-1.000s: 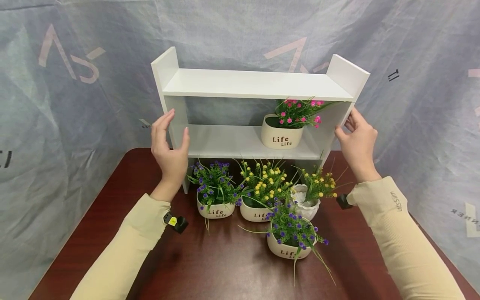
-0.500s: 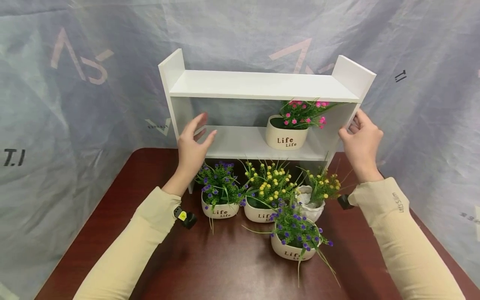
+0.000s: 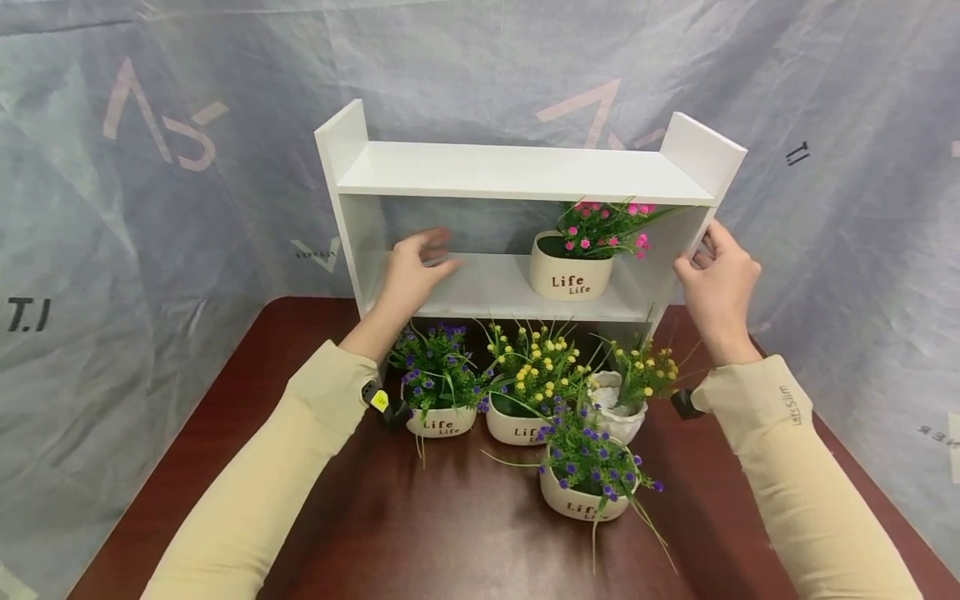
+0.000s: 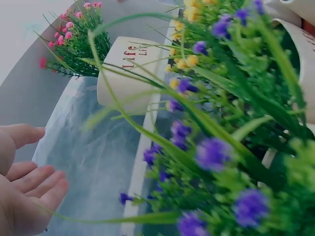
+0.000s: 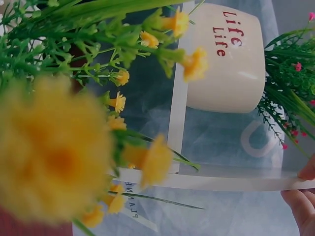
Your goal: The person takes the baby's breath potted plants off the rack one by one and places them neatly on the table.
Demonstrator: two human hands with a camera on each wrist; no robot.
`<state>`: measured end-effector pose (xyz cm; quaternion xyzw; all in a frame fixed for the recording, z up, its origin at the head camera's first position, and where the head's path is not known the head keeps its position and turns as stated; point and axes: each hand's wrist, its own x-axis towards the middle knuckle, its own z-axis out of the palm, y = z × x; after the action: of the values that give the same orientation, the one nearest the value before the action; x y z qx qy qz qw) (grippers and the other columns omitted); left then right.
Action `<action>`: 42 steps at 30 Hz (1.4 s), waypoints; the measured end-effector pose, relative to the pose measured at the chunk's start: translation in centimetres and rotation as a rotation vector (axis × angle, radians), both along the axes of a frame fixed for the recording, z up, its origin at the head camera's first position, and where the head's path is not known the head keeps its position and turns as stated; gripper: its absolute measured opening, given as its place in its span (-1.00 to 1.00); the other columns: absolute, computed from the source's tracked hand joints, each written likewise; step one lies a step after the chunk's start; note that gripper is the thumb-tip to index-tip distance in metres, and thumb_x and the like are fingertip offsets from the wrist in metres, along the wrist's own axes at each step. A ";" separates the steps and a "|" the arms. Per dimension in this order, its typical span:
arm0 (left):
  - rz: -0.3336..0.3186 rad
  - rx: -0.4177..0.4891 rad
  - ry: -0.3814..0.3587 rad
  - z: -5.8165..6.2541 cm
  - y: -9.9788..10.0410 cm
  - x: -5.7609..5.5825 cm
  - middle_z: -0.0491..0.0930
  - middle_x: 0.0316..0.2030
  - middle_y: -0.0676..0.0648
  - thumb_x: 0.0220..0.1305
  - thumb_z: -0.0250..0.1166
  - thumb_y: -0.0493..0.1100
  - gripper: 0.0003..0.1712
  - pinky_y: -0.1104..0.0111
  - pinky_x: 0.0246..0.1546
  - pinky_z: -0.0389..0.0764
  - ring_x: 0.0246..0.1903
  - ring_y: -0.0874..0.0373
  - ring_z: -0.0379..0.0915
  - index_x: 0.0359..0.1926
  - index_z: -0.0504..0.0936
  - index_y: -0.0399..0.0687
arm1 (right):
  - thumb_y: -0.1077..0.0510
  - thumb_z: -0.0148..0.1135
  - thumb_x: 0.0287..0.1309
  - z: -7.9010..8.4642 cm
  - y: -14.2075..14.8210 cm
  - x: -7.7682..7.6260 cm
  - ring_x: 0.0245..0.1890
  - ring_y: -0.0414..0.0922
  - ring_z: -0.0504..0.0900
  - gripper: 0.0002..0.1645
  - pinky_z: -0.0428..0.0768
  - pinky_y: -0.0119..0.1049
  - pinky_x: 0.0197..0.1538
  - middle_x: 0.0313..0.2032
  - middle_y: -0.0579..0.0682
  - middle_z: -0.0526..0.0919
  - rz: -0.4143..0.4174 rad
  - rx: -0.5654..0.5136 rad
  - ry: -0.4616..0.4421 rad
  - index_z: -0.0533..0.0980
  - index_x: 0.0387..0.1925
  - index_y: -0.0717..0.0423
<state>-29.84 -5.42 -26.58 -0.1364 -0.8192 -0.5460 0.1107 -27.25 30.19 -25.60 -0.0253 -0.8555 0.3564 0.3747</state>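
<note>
A white two-tier shelf (image 3: pixel 525 171) stands at the back of the table. My right hand (image 3: pixel 722 287) grips its right side panel (image 5: pixel 236 183), with thumb inside and fingers outside. My left hand (image 3: pixel 417 268) is over the left half of the middle board, fingers apart and holding nothing; the left wrist view shows the hand (image 4: pixel 30 189) with its palm turned up beside the board. To its right on that board sits a cream oval pot (image 3: pixel 570 275) lettered "Life", with pink flowers (image 4: pixel 64 34).
Below stand several pots: purple flowers (image 3: pixel 442 375) at left, yellow flowers (image 3: pixel 536 367) in the middle, and a small white pot (image 3: pixel 626 421) with yellow blooms at right. Another purple-flowered pot (image 3: pixel 588 500) is in front on the brown table (image 3: pixel 420 533). A grey cloth (image 3: pixel 225 208) hangs behind.
My left hand has moved right, from beside the shelf's left panel to over the middle board. The right hand stays on the right panel. The head view has shifted slightly.
</note>
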 end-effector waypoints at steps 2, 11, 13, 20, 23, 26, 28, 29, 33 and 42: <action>-0.032 -0.007 -0.020 0.4 0.4 -0.3 0.42 0.31 -0.21 0.26 0.32 -0.23 -0.33 0.19 0.19 0.55 0.24 -0.09 0.44 0.37 0.35 -0.17 | 0.32 0.09 0.21 -0.1 0.0 0.0 0.07 0.06 0.62 -0.40 0.59 -0.09 0.10 0.19 0.07 0.57 0.003 0.002 0.000 0.45 0.28 -0.08; -0.146 -0.024 -0.108 1.7 2.8 -2.0 0.37 0.33 -0.24 0.22 0.33 -0.27 -0.25 0.18 0.24 0.51 0.26 -0.12 0.42 0.40 0.27 -0.23 | 0.34 0.07 0.18 -0.2 0.0 -0.1 0.06 0.04 0.63 -0.40 0.60 -0.13 0.09 0.18 0.07 0.58 0.007 -0.006 -0.003 0.47 0.26 -0.05; -0.161 -0.042 -0.120 1.8 3.5 -2.4 0.37 0.34 -0.23 0.22 0.34 -0.26 -0.24 0.19 0.25 0.50 0.26 -0.10 0.42 0.40 0.26 -0.25 | 0.35 0.07 0.18 -0.2 0.1 0.0 0.07 0.03 0.63 -0.40 0.60 -0.13 0.09 0.18 0.07 0.58 0.002 -0.004 0.000 0.47 0.26 -0.06; -0.219 -0.085 -0.160 1.9 5.6 -3.3 0.31 0.39 -0.20 0.20 0.37 -0.21 -0.17 0.21 0.31 0.44 0.30 -0.08 0.36 0.42 0.21 -0.27 | 0.33 0.07 0.19 -0.2 0.1 -0.1 0.07 0.05 0.64 -0.39 0.59 -0.12 0.11 0.19 0.08 0.57 0.000 0.000 0.005 0.45 0.28 -0.06; -0.215 -0.090 -0.169 1.6 6.3 -3.5 0.31 0.38 -0.20 0.18 0.38 -0.21 -0.14 0.21 0.32 0.43 0.32 -0.07 0.34 0.43 0.19 -0.24 | 0.32 0.07 0.20 -0.2 0.1 -0.2 0.07 0.05 0.64 -0.39 0.59 -0.14 0.11 0.19 0.09 0.57 0.007 -0.004 0.007 0.44 0.29 -0.05; -0.218 -0.067 -0.171 1.3 7.0 -3.6 0.30 0.38 -0.22 0.16 0.39 -0.23 -0.12 0.22 0.33 0.41 0.34 -0.09 0.31 0.44 0.17 -0.25 | 0.33 0.06 0.19 -0.1 0.1 -0.2 0.07 0.05 0.64 -0.38 0.59 -0.15 0.11 0.18 0.11 0.57 0.013 -0.011 0.011 0.44 0.29 -0.03; -0.228 -0.060 -0.175 1.2 7.6 -3.7 0.28 0.39 -0.23 0.16 0.38 -0.24 -0.10 0.22 0.35 0.39 0.35 -0.11 0.28 0.45 0.14 -0.27 | 0.34 0.07 0.19 0.0 0.1 -0.2 0.07 0.05 0.64 -0.39 0.59 -0.15 0.11 0.18 0.11 0.57 0.009 -0.013 0.010 0.44 0.29 -0.02; -0.235 -0.060 -0.177 1.1 7.8 -3.7 0.26 0.40 -0.24 0.16 0.38 -0.24 -0.08 0.22 0.36 0.38 0.36 -0.12 0.27 0.46 0.12 -0.28 | 0.34 0.06 0.20 0.1 0.1 -0.2 0.07 0.05 0.64 -0.39 0.59 -0.14 0.11 0.18 0.11 0.57 0.004 -0.013 0.006 0.43 0.29 -0.02; -0.251 -0.075 -0.201 1.0 8.7 -3.9 0.18 0.45 -0.22 0.16 0.39 -0.23 -0.01 0.22 0.39 0.33 0.40 -0.12 0.20 0.48 0.02 -0.29 | 0.32 0.08 0.21 0.2 0.1 0.0 0.06 0.07 0.64 -0.41 0.60 -0.10 0.12 0.17 0.12 0.58 -0.006 -0.022 -0.005 0.45 0.28 -0.01; -0.295 -0.070 -0.218 0.4 10.6 -4.5 0.10 0.48 -0.21 0.08 0.45 -0.27 0.08 0.26 0.43 0.25 0.45 -0.07 0.10 0.50 0.00 -0.26 | 0.31 0.09 0.21 0.2 -0.1 0.1 0.08 0.08 0.63 -0.43 0.59 -0.08 0.12 0.16 0.14 0.58 -0.011 -0.032 -0.024 0.45 0.27 0.02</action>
<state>-34.30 5.18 -26.16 -0.1988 -0.8158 -0.5392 -0.0650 -27.18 30.06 -25.45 -0.0402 -0.8541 0.3675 0.3659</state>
